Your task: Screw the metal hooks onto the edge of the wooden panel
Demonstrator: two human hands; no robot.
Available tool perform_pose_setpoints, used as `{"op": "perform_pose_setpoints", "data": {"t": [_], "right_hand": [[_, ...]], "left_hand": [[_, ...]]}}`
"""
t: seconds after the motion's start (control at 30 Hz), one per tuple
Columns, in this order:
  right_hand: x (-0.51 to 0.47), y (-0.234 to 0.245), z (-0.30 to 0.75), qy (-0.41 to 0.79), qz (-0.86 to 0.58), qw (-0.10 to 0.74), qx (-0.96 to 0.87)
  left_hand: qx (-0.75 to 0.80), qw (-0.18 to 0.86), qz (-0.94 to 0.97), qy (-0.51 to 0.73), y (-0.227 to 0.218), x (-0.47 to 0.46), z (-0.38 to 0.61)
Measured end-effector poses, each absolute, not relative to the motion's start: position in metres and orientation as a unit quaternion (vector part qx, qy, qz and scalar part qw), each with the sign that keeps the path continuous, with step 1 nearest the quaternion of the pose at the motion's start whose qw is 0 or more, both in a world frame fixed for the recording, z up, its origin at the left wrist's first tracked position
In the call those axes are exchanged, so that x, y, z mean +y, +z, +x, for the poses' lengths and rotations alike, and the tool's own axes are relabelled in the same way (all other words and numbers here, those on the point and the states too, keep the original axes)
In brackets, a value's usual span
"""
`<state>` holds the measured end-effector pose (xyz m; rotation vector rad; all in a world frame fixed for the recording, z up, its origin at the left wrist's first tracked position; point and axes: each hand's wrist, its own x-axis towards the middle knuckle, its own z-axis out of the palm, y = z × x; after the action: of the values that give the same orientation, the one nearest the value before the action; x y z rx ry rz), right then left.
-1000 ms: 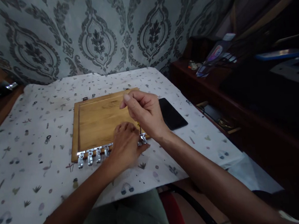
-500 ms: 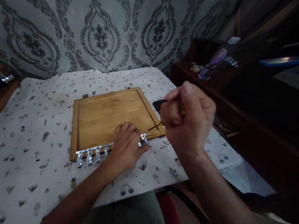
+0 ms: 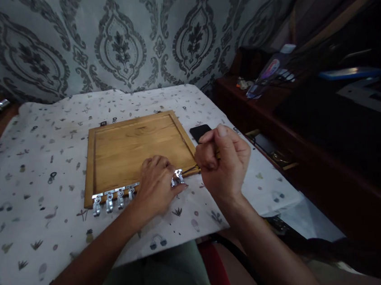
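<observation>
Wooden board [image 3: 136,143]: lies flat on the cloth in front of you, its raised frame running around a recessed middle panel, the near edge turned your way.
Metal hook rail [image 3: 120,191]: sits along the board's near edge, silver, with hooks that stick out past that edge toward you; four show left of your left hand and at least one to its right, while the middle stretch is hidden beneath your hand.
Left hand [image 3: 157,184]: you have it laid over the rail with the fingers bent onto the board and the thumb on the near side by the right-hand hooks; whether it grips the rail or only presses on it, you cannot tell from here.
Right hand [image 3: 224,159]: your fist is closed around the screwdriver, knuckles and thumb up, just off the board's near right corner.
Screwdriver [image 3: 190,168]: its thin shaft points left from your fist toward the rail's right-end hook; the handle is mostly hidden in your fingers, and contact at the tip is too small to tell.
Black phone [image 3: 199,132]: flat on the cloth right of the board, partly behind your right hand.
Printed cloth [image 3: 43,162]: white, with small scattered motifs, under the board.
Bottle [image 3: 271,68]: leans on the dark furniture [image 3: 243,100] to your right.
</observation>
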<state>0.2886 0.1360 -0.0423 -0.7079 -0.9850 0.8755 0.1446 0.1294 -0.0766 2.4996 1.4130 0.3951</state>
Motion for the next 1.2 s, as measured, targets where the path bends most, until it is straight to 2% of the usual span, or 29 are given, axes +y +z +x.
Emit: {"op": "perform_pose_setpoints", "data": {"t": [0.53, 0.87, 1.2], "right_hand": [[0.137, -0.045, 0.282, 0.389, -0.335, 0.73, -0.451], [0.139, -0.049, 0.301, 0.418, -0.343, 0.625, -0.563], [0.132, -0.03, 0.328, 0.287, -0.419, 0.506, -0.697]], "left_hand": [[0.483, 0.124, 0.858, 0.122, -0.072, 0.129, 0.145], [0.485, 0.105, 0.861, 0.107, -0.073, 0.128, 0.147], [0.478, 0.121, 0.863, 0.114, -0.075, 0.129, 0.148]]}}
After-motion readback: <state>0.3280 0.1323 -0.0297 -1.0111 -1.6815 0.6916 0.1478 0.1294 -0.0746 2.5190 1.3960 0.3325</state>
